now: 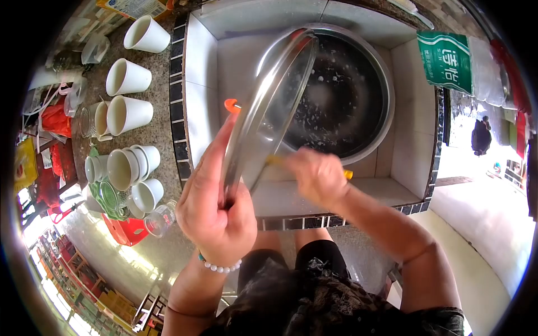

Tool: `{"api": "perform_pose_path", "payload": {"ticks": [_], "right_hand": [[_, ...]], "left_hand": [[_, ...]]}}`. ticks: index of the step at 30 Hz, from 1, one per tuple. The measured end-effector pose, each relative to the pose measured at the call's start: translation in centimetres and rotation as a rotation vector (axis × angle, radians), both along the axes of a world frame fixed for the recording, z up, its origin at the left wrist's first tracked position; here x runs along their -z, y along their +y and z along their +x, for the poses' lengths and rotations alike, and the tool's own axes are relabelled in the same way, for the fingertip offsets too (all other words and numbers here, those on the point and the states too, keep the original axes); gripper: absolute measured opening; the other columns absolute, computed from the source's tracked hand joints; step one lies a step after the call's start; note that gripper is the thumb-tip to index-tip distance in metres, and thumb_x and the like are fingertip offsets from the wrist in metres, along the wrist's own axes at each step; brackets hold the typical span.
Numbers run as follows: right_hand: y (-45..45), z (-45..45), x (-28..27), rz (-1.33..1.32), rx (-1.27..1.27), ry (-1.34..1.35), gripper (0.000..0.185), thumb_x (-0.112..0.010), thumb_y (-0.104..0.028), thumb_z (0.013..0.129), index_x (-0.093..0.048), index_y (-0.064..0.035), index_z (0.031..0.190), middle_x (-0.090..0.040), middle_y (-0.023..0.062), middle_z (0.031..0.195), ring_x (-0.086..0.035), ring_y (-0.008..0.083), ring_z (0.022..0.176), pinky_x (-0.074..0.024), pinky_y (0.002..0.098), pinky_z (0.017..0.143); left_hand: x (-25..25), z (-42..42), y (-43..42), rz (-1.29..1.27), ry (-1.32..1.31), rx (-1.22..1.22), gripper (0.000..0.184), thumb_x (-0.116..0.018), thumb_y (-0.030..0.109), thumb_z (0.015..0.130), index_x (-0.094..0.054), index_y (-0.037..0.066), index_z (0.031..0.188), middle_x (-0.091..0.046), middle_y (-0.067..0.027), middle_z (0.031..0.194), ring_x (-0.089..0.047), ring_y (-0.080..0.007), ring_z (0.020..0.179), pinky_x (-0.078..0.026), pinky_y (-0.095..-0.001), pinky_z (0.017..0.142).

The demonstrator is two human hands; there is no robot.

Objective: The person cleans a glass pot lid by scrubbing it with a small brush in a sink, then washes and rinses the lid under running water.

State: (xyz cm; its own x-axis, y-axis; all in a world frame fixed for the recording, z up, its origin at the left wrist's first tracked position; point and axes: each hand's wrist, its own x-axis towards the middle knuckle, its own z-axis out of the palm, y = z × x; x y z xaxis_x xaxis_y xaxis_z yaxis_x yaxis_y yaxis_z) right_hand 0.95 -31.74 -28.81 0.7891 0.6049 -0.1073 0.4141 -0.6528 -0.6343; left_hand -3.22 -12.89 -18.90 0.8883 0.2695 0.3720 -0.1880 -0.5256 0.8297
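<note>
My left hand (216, 207) grips the rim of a round glass lid (274, 106) with a metal edge, held tilted nearly upright over the left part of the tiled sink. An orange knob (231, 106) shows on the lid's outer left side. Closed around a yellow-handled tool (348, 175), my right hand (319, 176) is close to the lower inner side of the lid; motion blurs its fingers and the tool's front end. Behind the lid, a large metal basin (386, 106) holds dark water with bits of foam and is partly hidden by the lid.
White cups (147, 35) and a stack of bowls (123, 168) stand on the stone counter (162, 73) to the left, beside glass cups (160, 219). A green and white package (446, 60) lies at the sink's right edge. A distant person (481, 136) is at the far right.
</note>
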Motion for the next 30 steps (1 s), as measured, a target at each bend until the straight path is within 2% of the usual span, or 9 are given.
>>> {"api": "perform_pose_path", "payload": {"ticks": [2,6,10,14,18,20,22,27,30], "right_hand": [[0.1,0.9,0.2,-0.105,0.078,0.037,0.017,-0.060,-0.008,0.081,-0.069,-0.0143,0.093,-0.066,0.0073,0.083,-0.067,0.0296,0.073,-0.0558,0.0398,0.064],[1.1,-3.0,-2.3,0.304,-0.074,0.190,0.014,-0.060,-0.010,0.083,-0.069,-0.0139,0.093,-0.069,0.0077,0.087,-0.068,0.0305,0.079,-0.0556,0.0406,0.068],[0.4,-0.1,-0.1,-0.063,0.080,0.163,0.014,-0.062,-0.005,0.080,-0.068,-0.0120,0.091,-0.068,0.0086,0.086,-0.067,0.0326,0.081,-0.0542,0.0407,0.068],[1.0,-3.9,-2.1,0.334,-0.052,0.180,0.016,-0.059,-0.006,0.082,-0.069,-0.0110,0.094,-0.068,0.0077,0.088,-0.068,0.0307,0.080,-0.0557,0.0397,0.069],[0.4,-1.1,0.2,-0.021,0.088,0.066,0.019,-0.059,0.000,0.079,-0.068,-0.0098,0.092,-0.067,0.0085,0.087,-0.067,0.0305,0.076,-0.0547,0.0387,0.065],[1.0,-3.1,-1.6,0.209,0.029,0.106,0.023,-0.058,0.001,0.077,-0.070,-0.0099,0.093,-0.068,0.0120,0.087,-0.067,0.0332,0.078,-0.0557,0.0408,0.067],[0.9,-3.9,-1.3,0.306,-0.037,0.037,0.020,-0.057,0.000,0.079,-0.070,-0.0107,0.091,-0.068,0.0122,0.085,-0.068,0.0328,0.073,-0.0560,0.0409,0.062],[0.2,0.5,0.4,-0.172,0.102,-0.042,0.019,-0.058,-0.004,0.081,-0.068,-0.0131,0.094,-0.067,0.0090,0.083,-0.068,0.0296,0.072,-0.0561,0.0382,0.058],[0.3,-4.0,-0.2,0.208,-0.038,0.033,0.017,-0.058,-0.007,0.082,-0.067,-0.0142,0.094,-0.065,0.0094,0.086,-0.068,0.0280,0.078,-0.0564,0.0416,0.066]], "left_hand": [[-0.1,-0.1,-0.1,0.040,-0.001,0.017,0.059,-0.048,-0.012,0.071,-0.054,-0.011,0.130,-0.064,-0.0249,0.127,-0.069,-0.0331,0.107,-0.056,-0.0311,0.083],[0.1,-0.4,0.3,0.111,-0.035,0.066,0.058,-0.047,-0.012,0.075,-0.050,-0.013,0.133,-0.062,-0.0261,0.128,-0.067,-0.0347,0.109,-0.055,-0.0350,0.086],[-0.5,-1.2,0.0,0.029,0.060,0.119,0.052,-0.041,-0.013,0.090,-0.036,-0.013,0.141,-0.053,-0.0354,0.132,-0.056,-0.0434,0.123,-0.048,-0.0473,0.102],[0.0,-1.5,0.3,0.066,0.013,0.152,0.051,-0.040,-0.012,0.093,-0.033,-0.014,0.143,-0.052,-0.0363,0.133,-0.055,-0.0449,0.124,-0.048,-0.0498,0.104],[0.6,-1.4,0.0,0.026,-0.034,-0.014,0.055,-0.051,-0.011,0.079,-0.050,-0.012,0.134,-0.062,-0.0281,0.126,-0.069,-0.0227,0.094,-0.047,-0.0232,0.059],[0.8,-1.3,0.1,0.050,-0.057,-0.019,0.055,-0.053,-0.011,0.078,-0.051,-0.012,0.133,-0.064,-0.0270,0.126,-0.071,-0.0180,0.088,-0.044,-0.0189,0.050],[0.9,-1.3,0.0,0.048,-0.054,-0.018,0.057,-0.054,-0.011,0.077,-0.051,-0.012,0.134,-0.064,-0.0269,0.126,-0.071,-0.0202,0.090,-0.046,-0.0202,0.053],[0.8,-1.1,-0.3,0.099,-0.084,-0.004,0.060,-0.052,-0.012,0.073,-0.051,-0.012,0.133,-0.064,-0.0275,0.124,-0.069,-0.0330,0.106,-0.055,-0.0317,0.078],[1.2,-1.0,-0.5,0.039,-0.128,0.012,0.060,-0.051,-0.013,0.072,-0.052,-0.012,0.132,-0.064,-0.0283,0.124,-0.066,-0.0388,0.112,-0.054,-0.0382,0.092]]}}
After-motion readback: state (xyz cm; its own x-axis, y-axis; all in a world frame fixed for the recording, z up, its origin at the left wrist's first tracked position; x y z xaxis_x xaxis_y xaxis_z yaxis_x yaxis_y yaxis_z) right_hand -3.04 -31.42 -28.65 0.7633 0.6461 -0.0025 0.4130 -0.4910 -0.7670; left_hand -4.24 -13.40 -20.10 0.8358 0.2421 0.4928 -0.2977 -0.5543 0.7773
